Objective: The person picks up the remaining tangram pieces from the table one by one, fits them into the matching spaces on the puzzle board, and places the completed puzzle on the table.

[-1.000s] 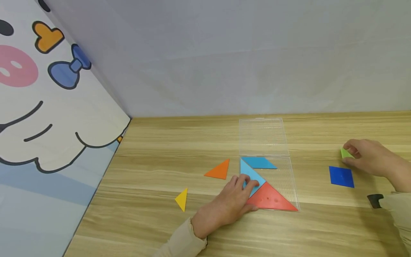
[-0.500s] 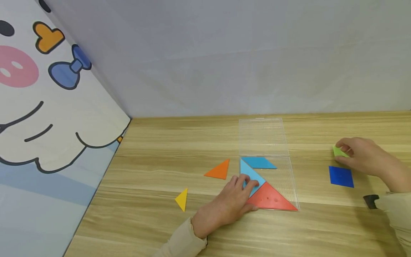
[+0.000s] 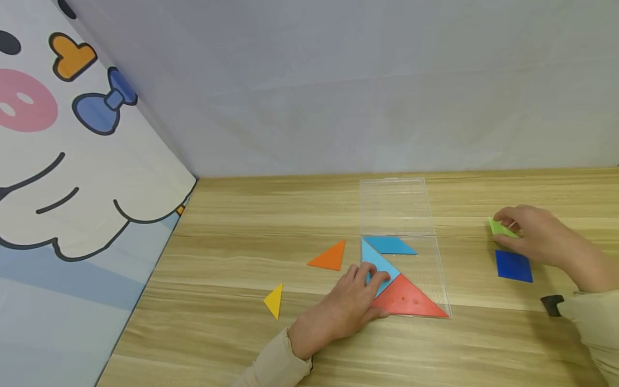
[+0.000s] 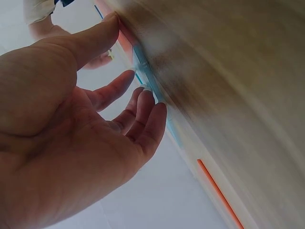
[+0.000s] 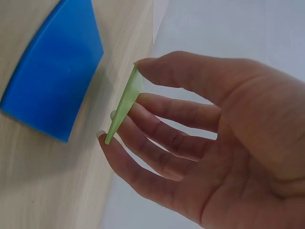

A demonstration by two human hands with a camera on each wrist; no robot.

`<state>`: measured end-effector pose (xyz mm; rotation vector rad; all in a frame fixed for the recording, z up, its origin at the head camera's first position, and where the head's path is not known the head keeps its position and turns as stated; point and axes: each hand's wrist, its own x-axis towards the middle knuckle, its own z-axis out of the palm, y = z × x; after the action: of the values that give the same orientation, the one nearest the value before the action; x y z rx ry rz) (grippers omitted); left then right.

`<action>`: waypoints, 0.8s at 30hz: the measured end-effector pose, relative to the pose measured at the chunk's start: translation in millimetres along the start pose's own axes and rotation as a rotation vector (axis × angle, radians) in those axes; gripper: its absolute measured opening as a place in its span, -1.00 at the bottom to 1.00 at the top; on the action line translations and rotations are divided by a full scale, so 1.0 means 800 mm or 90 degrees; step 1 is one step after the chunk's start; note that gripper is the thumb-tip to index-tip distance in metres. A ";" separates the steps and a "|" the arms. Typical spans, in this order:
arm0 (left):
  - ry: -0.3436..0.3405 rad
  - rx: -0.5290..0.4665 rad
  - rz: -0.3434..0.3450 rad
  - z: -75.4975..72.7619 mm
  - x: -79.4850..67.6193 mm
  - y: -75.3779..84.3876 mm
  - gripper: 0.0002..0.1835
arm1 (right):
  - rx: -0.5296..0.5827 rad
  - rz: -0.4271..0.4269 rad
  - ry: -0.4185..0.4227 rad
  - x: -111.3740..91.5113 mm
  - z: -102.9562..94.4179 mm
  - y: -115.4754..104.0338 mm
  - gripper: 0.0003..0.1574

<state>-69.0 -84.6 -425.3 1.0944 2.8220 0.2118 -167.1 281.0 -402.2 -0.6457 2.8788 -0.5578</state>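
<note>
Since the earlier frame your right hand (image 3: 537, 234) has shifted toward 9 o'clock (12 = far edge of the wood-grain counter (image 3: 217, 258)), carrying a light-green flat plastic piece (image 3: 500, 228). Right grip: piece pinched between thumb and fingers, now at 11 o'clock of the dark-blue plastic square (image 3: 513, 266). Your left hand (image 3: 345, 301) is unmoved. Left grip: fairly wide, fingertips on the light-blue plastic triangle (image 3: 379, 260), thumb by the red plastic triangle (image 3: 411, 298), both in the clear plastic case (image 3: 431, 269). Orange plastic triangle (image 3: 331, 256) at your left hand's 11 o'clock; yellow plastic triangle (image 3: 274, 301), 9 o'clock.
</note>
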 end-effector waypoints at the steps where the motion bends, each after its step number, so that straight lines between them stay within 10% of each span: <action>1: 0.000 0.000 0.000 0.000 0.000 0.000 -0.42 | 0.002 0.000 0.000 0.000 0.001 -0.001 -0.55; 24: 0.037 0.011 0.022 0.004 -0.001 -0.002 -0.42 | 0.006 -0.119 0.085 0.009 0.029 -0.033 -0.56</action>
<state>-68.8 -85.9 -428.2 1.1606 2.8624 0.2261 -158.8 248.1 -413.6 -0.9172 2.9544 -0.6627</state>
